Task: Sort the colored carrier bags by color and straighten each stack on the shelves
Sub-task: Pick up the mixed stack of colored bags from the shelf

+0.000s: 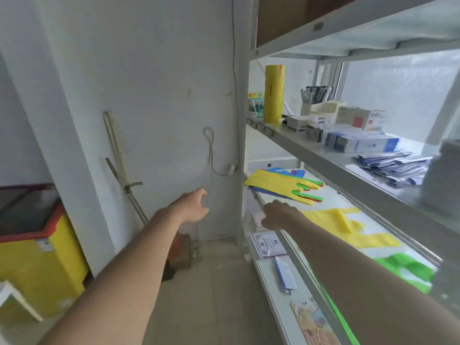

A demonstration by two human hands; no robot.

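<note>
The left hand (193, 206), at frame centre, hangs in the air with fingers loosely curled, holding nothing. The right hand (277, 216), just right of centre, reaches over the shelf (273, 195) edge; whether it grips anything cannot be determined. The mixed bag stack (281, 184), yellow on top with green, red and blue beneath, lies beyond it. A yellow bag (358, 230) and a green bag (408, 267) lie at right. The bags appear thin, light, limp and slippery; pinch near the handles or press flat and slide.
</note>
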